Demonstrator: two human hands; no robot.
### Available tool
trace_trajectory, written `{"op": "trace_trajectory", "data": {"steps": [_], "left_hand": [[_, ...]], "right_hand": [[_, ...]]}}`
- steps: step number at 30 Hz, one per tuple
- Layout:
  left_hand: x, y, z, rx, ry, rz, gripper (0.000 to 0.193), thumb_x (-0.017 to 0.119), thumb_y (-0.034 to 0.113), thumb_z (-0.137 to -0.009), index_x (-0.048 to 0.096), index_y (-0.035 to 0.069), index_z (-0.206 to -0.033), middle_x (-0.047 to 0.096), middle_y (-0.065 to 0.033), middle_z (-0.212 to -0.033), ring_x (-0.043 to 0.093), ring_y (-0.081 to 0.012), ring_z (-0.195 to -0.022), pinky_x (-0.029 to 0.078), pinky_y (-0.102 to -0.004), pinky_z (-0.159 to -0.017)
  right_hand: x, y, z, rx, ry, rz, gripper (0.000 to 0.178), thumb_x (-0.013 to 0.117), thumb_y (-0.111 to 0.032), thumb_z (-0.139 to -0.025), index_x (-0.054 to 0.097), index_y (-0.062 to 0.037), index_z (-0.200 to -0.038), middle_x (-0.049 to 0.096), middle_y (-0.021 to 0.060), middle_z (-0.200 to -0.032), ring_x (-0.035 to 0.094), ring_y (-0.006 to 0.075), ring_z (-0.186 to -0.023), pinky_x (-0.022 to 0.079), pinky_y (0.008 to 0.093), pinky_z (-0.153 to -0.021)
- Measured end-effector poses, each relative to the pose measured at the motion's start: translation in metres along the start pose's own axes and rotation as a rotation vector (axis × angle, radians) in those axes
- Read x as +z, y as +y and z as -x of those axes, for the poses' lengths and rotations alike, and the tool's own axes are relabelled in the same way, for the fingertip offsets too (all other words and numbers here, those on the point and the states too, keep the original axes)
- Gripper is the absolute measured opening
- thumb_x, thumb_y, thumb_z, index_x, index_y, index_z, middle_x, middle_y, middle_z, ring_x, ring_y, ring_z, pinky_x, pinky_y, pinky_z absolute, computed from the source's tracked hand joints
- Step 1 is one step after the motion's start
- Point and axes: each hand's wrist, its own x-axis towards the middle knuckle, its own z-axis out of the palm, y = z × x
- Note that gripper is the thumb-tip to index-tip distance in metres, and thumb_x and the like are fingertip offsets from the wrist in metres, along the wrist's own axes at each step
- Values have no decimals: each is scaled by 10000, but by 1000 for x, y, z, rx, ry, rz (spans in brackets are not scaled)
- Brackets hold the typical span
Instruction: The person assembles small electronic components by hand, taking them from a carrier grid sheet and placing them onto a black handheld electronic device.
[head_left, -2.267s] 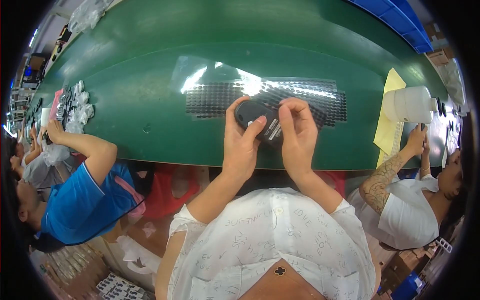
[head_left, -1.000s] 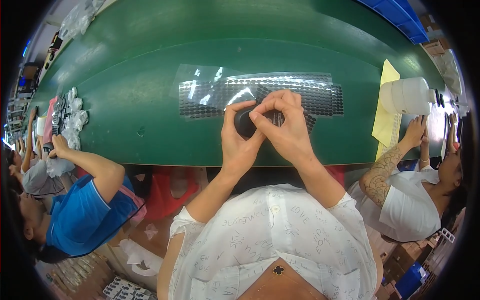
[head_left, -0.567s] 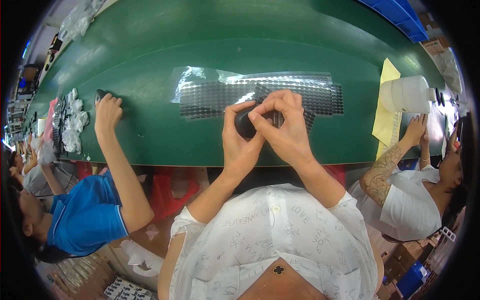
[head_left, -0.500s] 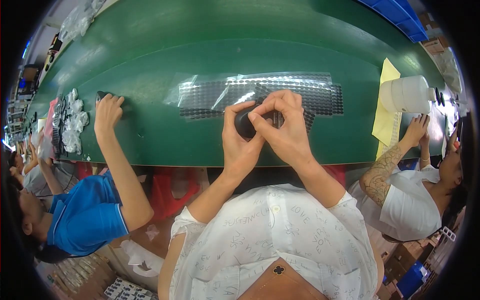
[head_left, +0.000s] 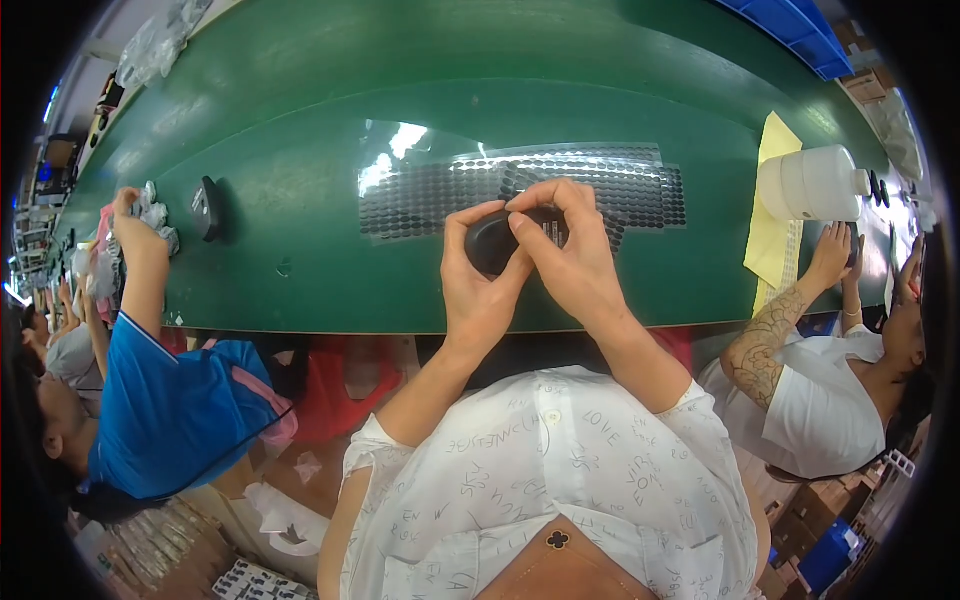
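Both my hands hold a black computer mouse [head_left: 490, 246] above the near half of the green table, its underside with a printed label partly showing. My left hand [head_left: 478, 285] is closed round its left side. On the right side, the thumb and forefinger of my right hand [head_left: 572, 262] press together at the mouse's upper edge; anything tiny between them is hidden. Just beyond my hands lie overlapping clear sheets [head_left: 420, 200] covered in rows of small black oval stickers.
On the green table [head_left: 320, 285], another black mouse [head_left: 206, 210] sits at the left, near a co-worker's arm [head_left: 146, 265]. To the right, a white plastic bottle [head_left: 808, 185] lies on yellow paper [head_left: 764, 240]. Beside it is another co-worker's tattooed arm [head_left: 768, 345].
My right fingertips have shifted slightly along the mouse's edge. The left end of a clear sheet has lifted. The left co-worker has let go of the other mouse and reached further left.
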Motion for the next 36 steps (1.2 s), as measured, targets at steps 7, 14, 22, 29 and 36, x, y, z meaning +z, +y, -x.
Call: {"op": "trace_trajectory", "data": {"steps": [7, 14, 22, 29, 36], "left_hand": [[3, 4, 0, 10, 15, -38, 422, 749, 21, -841, 517, 17, -1194, 607, -94, -1104, 608, -151, -1004, 503, -280, -870], [-7, 3, -7, -27, -8, -23, 429, 744, 41, -851, 518, 11, -1215, 618, -105, -1114, 622, -157, -986, 516, -280, -856], [-22, 30, -52, -206, -121, 176, 455, 764, 136, -862, 546, 30, -1247, 631, -101, -1107, 632, -167, -968, 526, -286, -819], [19, 8, -194, 19, 26, 21, 533, 815, 334, -820, 611, -4, -1178, 653, -96, -1092, 643, -197, -886, 520, -329, -774], [60, 3, -257, 33, 71, -724, 523, 791, 457, -807, 719, -48, -922, 709, -141, -848, 666, -203, -748, 531, -350, -722]], "right_hand": [[4, -3, 1, -36, 3, 52, 159, 707, -212, -855, 627, -87, -913, 581, 17, -968, 441, 205, -1035, 277, 379, -950], [8, 6, -5, 89, -29, -156, 196, 710, -224, -873, 643, -82, -991, 592, 38, -969, 460, 222, -991, 336, 375, -933], [-34, 32, -10, 196, -55, -498, 408, 633, -218, -965, 536, -48, -1323, 615, 113, -1099, 585, 204, -965, 466, 355, -892], [-34, 47, -20, 261, 8, -570, 589, 605, -212, -987, 349, 9, -1469, 594, 177, -1183, 633, 208, -983, 520, 313, -851], [-34, 54, -42, 392, 57, -769, 619, 625, -174, -967, 335, 95, -1443, 604, 182, -1136, 650, 204, -936, 552, 316, -831]]}}
